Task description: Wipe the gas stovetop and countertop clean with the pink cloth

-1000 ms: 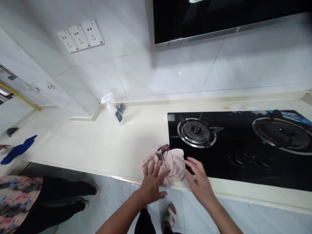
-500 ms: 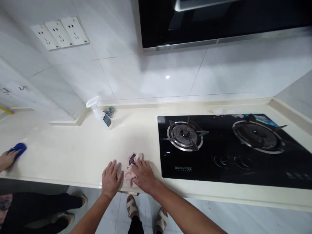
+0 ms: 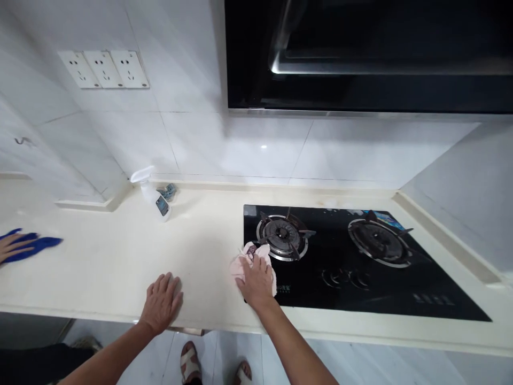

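Note:
My right hand [image 3: 256, 279] presses a crumpled pink cloth [image 3: 236, 264] with a dark patch, its fingers bent over the top. The cloth lies across the left edge of the black glass gas stove [image 3: 312, 291], just in front of the left burner [image 3: 281, 236]. Part of the cloth is hidden beneath my palm. On the cream countertop [image 3: 200, 235], near its front edge, my left hand [image 3: 162, 300] rests palm down with the fingers stretched out and nothing in it.
A white spray bottle [image 3: 150, 195] stands by the back wall beside a crumpled grey-blue scrap [image 3: 168, 191]. At far left another person's hand [image 3: 14, 247] is on a blue cloth [image 3: 44, 245]. A black range hood [image 3: 360, 91] overhangs the stove. Wall sockets [image 3: 105, 69] are upper left.
My right hand has slid the pink cloth rightward from the countertop onto the stove's left edge. My left hand stays flat on the counter. The other person's blue cloth is more spread out. My view has shifted.

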Demonstrator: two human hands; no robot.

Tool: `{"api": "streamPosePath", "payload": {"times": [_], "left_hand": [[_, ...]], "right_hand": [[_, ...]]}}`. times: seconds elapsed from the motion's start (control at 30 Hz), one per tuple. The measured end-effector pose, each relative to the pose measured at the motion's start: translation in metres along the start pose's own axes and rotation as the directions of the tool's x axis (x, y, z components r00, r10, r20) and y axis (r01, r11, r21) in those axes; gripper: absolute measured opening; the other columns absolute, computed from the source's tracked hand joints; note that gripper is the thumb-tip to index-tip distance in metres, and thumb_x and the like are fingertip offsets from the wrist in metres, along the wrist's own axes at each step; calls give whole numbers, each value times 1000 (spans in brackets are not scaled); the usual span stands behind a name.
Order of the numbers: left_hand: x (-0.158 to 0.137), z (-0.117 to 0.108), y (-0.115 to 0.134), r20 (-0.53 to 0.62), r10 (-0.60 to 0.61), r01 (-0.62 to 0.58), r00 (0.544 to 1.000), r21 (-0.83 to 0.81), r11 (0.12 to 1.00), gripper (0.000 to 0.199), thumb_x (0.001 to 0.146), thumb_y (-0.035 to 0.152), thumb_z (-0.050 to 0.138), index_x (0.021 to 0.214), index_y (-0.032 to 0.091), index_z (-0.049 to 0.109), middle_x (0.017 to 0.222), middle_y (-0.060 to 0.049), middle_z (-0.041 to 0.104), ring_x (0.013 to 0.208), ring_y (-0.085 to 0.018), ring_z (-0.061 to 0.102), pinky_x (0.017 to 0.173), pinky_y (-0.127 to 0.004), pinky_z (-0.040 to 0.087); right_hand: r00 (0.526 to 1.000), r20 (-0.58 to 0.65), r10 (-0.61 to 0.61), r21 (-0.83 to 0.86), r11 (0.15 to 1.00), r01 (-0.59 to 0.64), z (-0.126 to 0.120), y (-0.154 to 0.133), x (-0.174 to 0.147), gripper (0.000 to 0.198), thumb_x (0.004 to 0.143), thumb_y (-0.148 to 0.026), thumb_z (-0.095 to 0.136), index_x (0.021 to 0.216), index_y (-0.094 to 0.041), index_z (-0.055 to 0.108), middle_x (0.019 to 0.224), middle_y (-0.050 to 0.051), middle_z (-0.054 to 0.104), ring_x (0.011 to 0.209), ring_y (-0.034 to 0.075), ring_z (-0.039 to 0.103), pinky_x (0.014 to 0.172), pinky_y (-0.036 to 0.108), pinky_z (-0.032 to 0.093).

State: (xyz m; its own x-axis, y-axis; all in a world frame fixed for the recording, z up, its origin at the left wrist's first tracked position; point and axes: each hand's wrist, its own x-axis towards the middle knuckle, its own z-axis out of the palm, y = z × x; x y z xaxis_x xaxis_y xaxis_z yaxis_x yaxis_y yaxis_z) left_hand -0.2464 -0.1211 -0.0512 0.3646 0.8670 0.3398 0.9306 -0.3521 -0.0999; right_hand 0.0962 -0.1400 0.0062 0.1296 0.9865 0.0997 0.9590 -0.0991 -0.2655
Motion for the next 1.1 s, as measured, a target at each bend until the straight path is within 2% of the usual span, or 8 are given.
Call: {"api": "streamPosePath", "payload": {"times": [0.13, 0.27, 0.43, 0.63, 0.77, 0.9, 1.0, 1.1], "left_hand": [[0, 0, -2, -20, -1, 1, 1000, 4, 1000, 48, 96, 44, 41, 129, 18, 65, 140, -17, 59, 134, -35, 48, 105, -49, 40], [2, -2, -2, -14, -2, 2, 1000, -13, 1000, 47, 96, 44, 42, 128, 19, 64, 140, -16, 59, 133, -34, 48, 105, -49, 40], [3, -8, 3, 5, -21, 21, 1000, -37, 999, 46, 95, 44, 43, 127, 19, 64, 140, -17, 58, 133, -35, 47, 105, -51, 40], [4, -9, 6, -1, -23, 23, 1000, -46, 999, 46, 95, 43, 41, 126, 17, 65, 139, -19, 57, 133, -36, 46, 105, -52, 39], [4, -7, 4, -18, -18, 17, 1000, -48, 999, 47, 96, 44, 40, 126, 17, 64, 140, -18, 56, 132, -36, 46, 104, -52, 38], [6, -7, 2, -23, -14, 13, 1000, -42, 999, 47, 96, 44, 38, 125, 17, 64, 139, -18, 56, 132, -35, 47, 103, -51, 39], [8, -6, 1, -20, -17, 17, 1000, -35, 999, 48, 96, 45, 38, 125, 17, 64, 138, -19, 56, 130, -36, 48, 102, -51, 41], [11, -7, 1, -4, -25, 25, 1000, -34, 999, 49, 95, 45, 37, 126, 17, 64, 139, -19, 56, 129, -35, 48, 101, -51, 42]], "right_hand": [[998, -67, 0, -10, 1000, -1, 7, 58, -25, 46, 94, -33, 47, 139, -23, 56, 152, 13, 49, 141, 30, 41, 110, 47, 34], [961, -192, 201, -53, 975, -214, 5, 151, -48, 50, 94, -36, 40, 137, -15, 55, 148, 16, 52, 139, 29, 44, 108, 46, 37], [943, -45, 331, -79, 939, -334, -14, 190, -22, 59, 89, -45, 47, 137, -11, 51, 156, 21, 39, 146, 35, 34, 111, 50, 35], [934, -120, 336, -107, 931, -349, -12, 158, -24, 57, 91, -44, 45, 137, -9, 51, 150, 24, 45, 142, 37, 37, 109, 51, 35], [953, -183, 241, -76, 963, -258, 0, 99, -58, 49, 92, -38, 47, 132, -10, 56, 146, 26, 49, 136, 40, 42, 103, 53, 39], [1000, 10, -29, 20, 999, 29, 15, 3, -72, 52, 86, -38, 63, 133, -17, 57, 151, 20, 48, 142, 39, 37, 110, 54, 34], [927, 44, -374, 134, 921, 365, 29, -54, -68, 59, 86, -44, 67, 136, -17, 54, 158, 20, 39, 146, 38, 31, 116, 57, 26], [859, -15, -512, 198, 840, 505, 37, -68, -65, 62, 87, -47, 67, 139, -18, 50, 158, 17, 39, 147, 35, 30, 119, 55, 23]]}}
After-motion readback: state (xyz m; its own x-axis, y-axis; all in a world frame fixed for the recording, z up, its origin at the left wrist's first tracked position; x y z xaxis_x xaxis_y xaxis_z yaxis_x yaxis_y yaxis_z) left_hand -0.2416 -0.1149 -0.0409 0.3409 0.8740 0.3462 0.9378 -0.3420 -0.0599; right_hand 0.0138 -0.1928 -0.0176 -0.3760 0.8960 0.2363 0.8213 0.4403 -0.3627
